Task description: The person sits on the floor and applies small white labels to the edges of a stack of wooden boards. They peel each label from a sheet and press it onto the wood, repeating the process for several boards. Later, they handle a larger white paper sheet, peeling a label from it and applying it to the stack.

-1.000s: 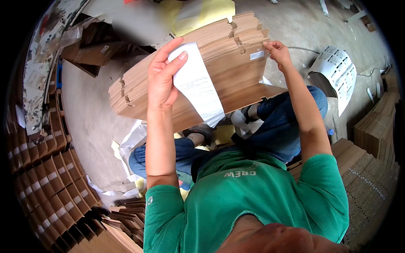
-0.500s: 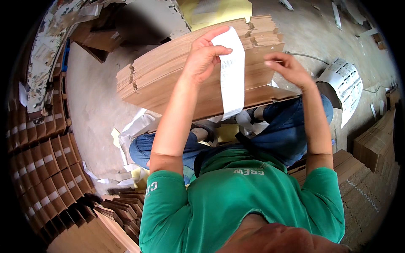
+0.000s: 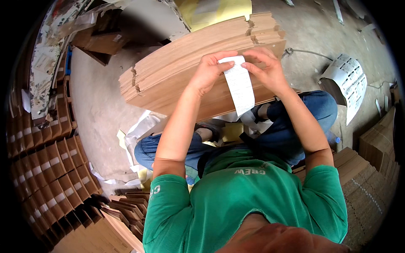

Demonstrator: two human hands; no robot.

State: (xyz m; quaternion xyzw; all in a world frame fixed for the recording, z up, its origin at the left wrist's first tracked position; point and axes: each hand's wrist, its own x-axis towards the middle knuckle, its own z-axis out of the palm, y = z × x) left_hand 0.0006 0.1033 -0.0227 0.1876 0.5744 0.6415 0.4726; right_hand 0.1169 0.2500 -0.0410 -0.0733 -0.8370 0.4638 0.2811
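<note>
A long white printed paper strip hangs over the front of a stack of brown cardboard sheets. My left hand pinches the strip's upper left corner between thumb and fingers. At the upper right corner, my right hand has its thumb on the paper with the fingers curled behind. The strip's lower end dangles above my lap, tilted slightly to the right. The stack stands on edge in front of my bent legs, its notched edges facing up.
Cardboard divider grids are piled at the left. Crumpled white paper lies on the floor by my left knee. A curved printed white sheet and a cable lie at the right. Yellow paper is beyond the stack; more cardboard sits at lower right.
My right hand has moved left to the strip's top corner and taken hold of it. My left hand has come lower and nearer, bringing the strip's top down.
</note>
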